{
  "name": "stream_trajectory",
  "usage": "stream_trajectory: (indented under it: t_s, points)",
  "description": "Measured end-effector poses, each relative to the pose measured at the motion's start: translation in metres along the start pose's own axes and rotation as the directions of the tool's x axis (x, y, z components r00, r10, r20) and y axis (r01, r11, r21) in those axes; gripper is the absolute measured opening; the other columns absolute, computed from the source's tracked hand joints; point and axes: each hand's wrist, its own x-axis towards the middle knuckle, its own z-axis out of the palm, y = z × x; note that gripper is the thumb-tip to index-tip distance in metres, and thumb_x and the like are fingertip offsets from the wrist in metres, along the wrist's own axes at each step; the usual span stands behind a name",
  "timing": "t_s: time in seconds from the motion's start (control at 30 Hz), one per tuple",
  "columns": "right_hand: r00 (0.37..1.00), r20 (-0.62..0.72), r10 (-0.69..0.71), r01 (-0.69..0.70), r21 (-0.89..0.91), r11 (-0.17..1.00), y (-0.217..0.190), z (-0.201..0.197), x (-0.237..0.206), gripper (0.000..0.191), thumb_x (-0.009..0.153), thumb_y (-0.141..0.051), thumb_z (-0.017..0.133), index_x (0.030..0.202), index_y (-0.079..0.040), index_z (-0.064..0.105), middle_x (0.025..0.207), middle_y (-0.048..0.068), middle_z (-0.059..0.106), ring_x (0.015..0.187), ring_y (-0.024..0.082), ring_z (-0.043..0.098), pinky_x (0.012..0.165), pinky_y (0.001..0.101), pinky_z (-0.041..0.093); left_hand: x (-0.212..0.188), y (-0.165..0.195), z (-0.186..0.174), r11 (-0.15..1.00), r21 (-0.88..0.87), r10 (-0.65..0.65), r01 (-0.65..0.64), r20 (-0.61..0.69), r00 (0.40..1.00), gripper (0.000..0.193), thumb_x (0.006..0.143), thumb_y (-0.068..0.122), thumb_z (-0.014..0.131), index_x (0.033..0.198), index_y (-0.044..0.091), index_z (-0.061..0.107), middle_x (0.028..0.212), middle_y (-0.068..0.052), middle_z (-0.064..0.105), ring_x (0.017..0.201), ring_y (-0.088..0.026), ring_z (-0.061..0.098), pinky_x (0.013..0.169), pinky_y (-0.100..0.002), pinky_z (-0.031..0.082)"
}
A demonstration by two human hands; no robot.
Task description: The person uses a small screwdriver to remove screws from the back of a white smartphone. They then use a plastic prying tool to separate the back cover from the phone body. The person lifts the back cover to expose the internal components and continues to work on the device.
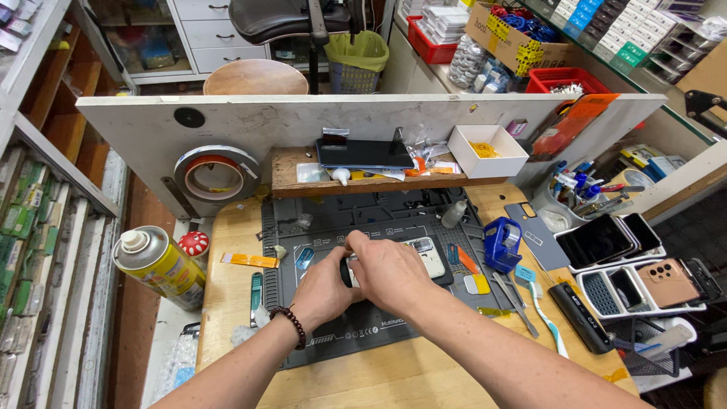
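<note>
We see 2 hands meeting over 1 phone (424,254), a pale, flat, rounded-corner slab that lies face down in the middle of the dark rubbery work mat (341,220) on the wooden table (227,280). The left hand (326,291), with a dark bead bracelet at the wrist, is curled against the phone's near left end, and the right hand (390,273) is closed over the same end from above; both grip it, though the fingertips are hidden. To the right of the mat lie 1 blue tape dispenser (501,244), 1 light-blue toothbrush (541,307) and 1 black oblong tool (579,318). Farther right, 2 white ribbed trays (644,284) hold phones: 2 dark-screened ones in the upper tray and at least 2 in the lower, 1 of them with a coppery back. A round cup (579,189) is packed with pens and tweezers, too many to count. On the raw wooden shelf (363,182) rest 1 dark phone (363,154) and 1 white square cardboard box (487,150) with something yellow inside. At the left stand 1 yellow metal spray can (159,265) and 1 small red cap with white dots (194,244), and 1 large tape roll (216,173) hangs on the white panel.
</note>
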Motion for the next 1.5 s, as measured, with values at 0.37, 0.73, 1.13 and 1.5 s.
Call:
stream_trajectory:
  t_s: [0.37,0.73,1.13,1.5]
  points:
    - [0.999,-0.046,0.008,-0.006,0.027,1.000,0.004,0.004,0.006,0.029,0.092,-0.029,0.065,0.109,-0.006,0.060,0.088,0.019,0.073,0.087,0.042,0.070,0.077,0.0541,0.054,-0.002,0.004,-0.002,0.999,0.027,-0.034,0.034,0.013,0.999,0.090,0.067,0.032,0.091,0.144,0.019,0.049,0.114,-0.019,0.074,0.107,-0.034,0.073,0.093,-0.043,0.058]
    - [0.998,-0.055,0.001,0.001,0.049,0.999,0.002,0.005,0.002,0.028,0.091,-0.027,0.068,0.108,-0.007,0.058,0.090,0.018,0.074,0.086,0.041,0.070,0.075,0.0545,0.054,-0.002,0.001,0.001,1.000,-0.001,-0.015,0.015,-0.011,1.000,0.081,0.069,0.033,0.090,0.140,0.022,0.053,0.118,-0.017,0.073,0.112,-0.036,0.070,0.095,-0.045,0.057]
    - [0.993,-0.112,-0.040,0.048,0.074,0.996,-0.005,0.005,0.007,0.030,0.082,-0.015,0.067,0.109,-0.007,0.056,0.092,0.020,0.072,0.086,0.044,0.069,0.073,0.0559,0.053,-0.004,0.004,0.000,0.999,0.001,-0.038,0.038,0.008,0.999,0.079,0.070,0.035,0.088,0.139,0.023,0.052,0.115,-0.018,0.073,0.111,-0.036,0.070,0.094,-0.046,0.057]
    - [0.998,-0.023,0.050,-0.047,0.104,0.994,-0.003,0.011,0.000,0.030,0.088,-0.010,0.061,0.119,-0.012,0.057,0.091,0.018,0.074,0.088,0.041,0.070,0.078,0.0531,0.054,-0.005,0.005,-0.001,1.000,0.009,-0.028,0.028,0.005,1.000,0.082,0.071,0.031,0.088,0.143,0.020,0.050,0.114,-0.019,0.073,0.108,-0.035,0.071,0.092,-0.044,0.057]
